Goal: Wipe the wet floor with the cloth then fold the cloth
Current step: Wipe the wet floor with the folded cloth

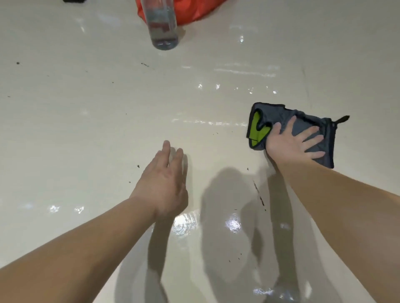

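Observation:
A grey cloth [270,112] with a lime-green inner side and a small black loop lies crumpled on the glossy cream floor [108,112] at the right. My right hand [292,142] presses flat on top of it, fingers spread toward the right. Just above the floor near the middle hovers my left hand [164,183], fingers together and extended, holding nothing. Water glistens in patches on the floor beyond the cloth and between my arms.
A clear plastic bottle [162,26] stands at the top centre, in front of an orange bag [194,10]. A dark object [73,1] shows at the top left edge. Small dark specks of dirt dot the floor.

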The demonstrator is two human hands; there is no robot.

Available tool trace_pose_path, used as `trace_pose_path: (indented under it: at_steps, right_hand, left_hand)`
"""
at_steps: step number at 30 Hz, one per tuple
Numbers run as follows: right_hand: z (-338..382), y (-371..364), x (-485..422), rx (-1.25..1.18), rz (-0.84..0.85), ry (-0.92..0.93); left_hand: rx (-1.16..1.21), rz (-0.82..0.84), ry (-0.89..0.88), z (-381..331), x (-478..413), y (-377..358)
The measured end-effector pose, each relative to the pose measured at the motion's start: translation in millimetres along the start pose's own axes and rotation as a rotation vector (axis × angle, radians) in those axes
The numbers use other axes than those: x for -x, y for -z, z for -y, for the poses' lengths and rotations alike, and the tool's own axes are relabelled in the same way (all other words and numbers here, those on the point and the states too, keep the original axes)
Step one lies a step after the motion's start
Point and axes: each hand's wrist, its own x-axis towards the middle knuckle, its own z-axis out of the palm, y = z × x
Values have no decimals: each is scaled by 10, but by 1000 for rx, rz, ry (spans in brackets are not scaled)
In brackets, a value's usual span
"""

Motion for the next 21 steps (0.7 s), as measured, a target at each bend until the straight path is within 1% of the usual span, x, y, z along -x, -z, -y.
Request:
trace_pose_path:
  at_steps: [4, 7, 10, 12, 14, 16, 17, 19, 21]
  right_hand:
    - [511, -310, 403, 65, 16, 299]
    - [732, -572, 992, 158, 71, 562]
    - [615, -762, 1593, 207, 72, 798]
    - [405, -824, 1867, 266, 105, 913]
    - [141, -863, 2080, 262, 79, 985]
    - [-152, -899, 2281, 200, 37, 1011]
    - [-323, -934, 2417, 211, 30, 1026]
    - [-657, -976, 2709, 282, 74, 1058]
    - [-889, -928, 2814, 272, 114, 1091]
  left_hand:
    - [-15, 17, 143, 180, 296, 37]
    - [-65, 37, 213, 223, 465, 97]
    - [-151, -1, 215, 266, 524, 186]
    - [-129, -48, 217, 290, 488, 194]
    - [-60, -99, 191, 282, 427, 131]
    - [-14, -141, 141, 221, 402, 16]
    - [10, -155, 113, 193, 442, -62]
    - [46, -182, 33, 152, 608, -275]
    - [73, -184, -99, 77, 777, -556]
